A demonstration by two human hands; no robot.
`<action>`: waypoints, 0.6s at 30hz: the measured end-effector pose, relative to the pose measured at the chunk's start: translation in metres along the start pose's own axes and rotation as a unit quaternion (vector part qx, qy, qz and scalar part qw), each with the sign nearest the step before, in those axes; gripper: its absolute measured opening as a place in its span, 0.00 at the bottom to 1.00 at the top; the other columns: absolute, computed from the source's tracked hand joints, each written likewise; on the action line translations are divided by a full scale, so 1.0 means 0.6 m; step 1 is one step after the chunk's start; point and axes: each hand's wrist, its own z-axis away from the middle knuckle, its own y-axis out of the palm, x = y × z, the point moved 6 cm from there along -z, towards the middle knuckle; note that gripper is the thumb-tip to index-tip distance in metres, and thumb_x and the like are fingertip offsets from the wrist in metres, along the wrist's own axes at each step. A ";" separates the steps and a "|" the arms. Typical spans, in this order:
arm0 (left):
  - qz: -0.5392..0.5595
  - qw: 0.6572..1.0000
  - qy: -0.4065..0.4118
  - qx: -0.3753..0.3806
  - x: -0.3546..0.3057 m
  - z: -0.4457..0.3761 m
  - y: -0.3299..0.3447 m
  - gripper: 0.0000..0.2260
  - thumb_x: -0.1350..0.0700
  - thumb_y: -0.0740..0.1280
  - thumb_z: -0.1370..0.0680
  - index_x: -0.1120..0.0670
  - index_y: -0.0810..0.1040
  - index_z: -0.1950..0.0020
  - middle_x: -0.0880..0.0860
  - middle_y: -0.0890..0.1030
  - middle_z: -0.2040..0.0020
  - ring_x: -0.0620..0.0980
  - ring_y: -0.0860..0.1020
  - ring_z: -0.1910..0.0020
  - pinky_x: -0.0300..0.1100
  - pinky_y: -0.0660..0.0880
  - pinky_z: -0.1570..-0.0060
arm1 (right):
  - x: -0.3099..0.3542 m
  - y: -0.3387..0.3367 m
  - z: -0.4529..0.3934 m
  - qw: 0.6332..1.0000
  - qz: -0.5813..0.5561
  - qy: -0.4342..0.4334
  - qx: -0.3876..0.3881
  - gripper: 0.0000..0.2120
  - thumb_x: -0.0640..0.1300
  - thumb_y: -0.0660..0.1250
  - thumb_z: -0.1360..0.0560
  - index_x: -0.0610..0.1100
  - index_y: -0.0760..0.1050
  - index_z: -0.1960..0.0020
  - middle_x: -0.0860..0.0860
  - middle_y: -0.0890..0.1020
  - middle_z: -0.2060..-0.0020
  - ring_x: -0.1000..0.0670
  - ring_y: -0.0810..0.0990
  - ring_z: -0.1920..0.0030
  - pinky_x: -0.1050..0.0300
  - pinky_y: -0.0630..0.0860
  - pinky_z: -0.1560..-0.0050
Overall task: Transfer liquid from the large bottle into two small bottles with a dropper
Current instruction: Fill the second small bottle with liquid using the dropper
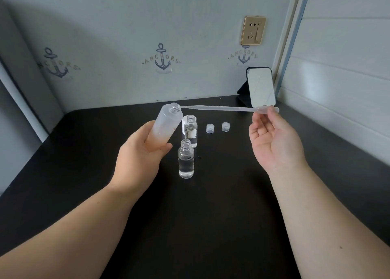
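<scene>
Head view: the left hand [139,152] grips a tall frosted plastic bottle [165,126], tilted over a black desk [211,215]. The right hand [272,139], otherwise loosely spread, pinches the bulb of a long clear plastic dropper [221,108], its tip at the bottle's mouth. Tilting further could spill liquid near two small clear glass bottles [186,161] standing uncapped just beside it.

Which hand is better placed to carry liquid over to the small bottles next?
The right hand. It already pinches the dropper by its bulb, tip at the large bottle's mouth. The left hand grips that tilted bottle, so it is occupied. Both small bottles stand open nearby.
</scene>
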 end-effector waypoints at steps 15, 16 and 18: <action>-0.128 0.990 0.043 -0.024 0.009 -0.003 -0.001 0.23 0.58 0.75 0.26 0.42 0.77 0.33 0.41 0.76 0.47 0.50 0.74 0.44 0.45 0.72 0.42 | 0.008 -0.006 -0.002 0.995 0.097 -0.029 -0.008 0.05 0.39 0.71 0.23 0.42 0.85 0.57 0.46 0.86 0.58 0.52 0.83 0.62 0.62 0.77 0.61; -0.138 0.989 0.054 -0.024 0.006 -0.002 0.000 0.24 0.59 0.76 0.26 0.44 0.77 0.33 0.41 0.76 0.46 0.52 0.74 0.43 0.48 0.72 0.41 | 0.006 -0.003 -0.001 0.993 0.113 -0.027 0.004 0.03 0.38 0.72 0.24 0.41 0.84 0.55 0.45 0.86 0.57 0.51 0.83 0.62 0.62 0.77 0.61; -0.154 0.985 0.076 -0.022 0.002 0.000 0.005 0.25 0.60 0.76 0.27 0.46 0.78 0.33 0.41 0.76 0.45 0.53 0.74 0.44 0.51 0.72 0.40 | -0.001 0.007 0.003 0.987 0.153 -0.026 0.037 0.03 0.38 0.72 0.25 0.42 0.85 0.57 0.45 0.86 0.57 0.51 0.83 0.61 0.63 0.77 0.60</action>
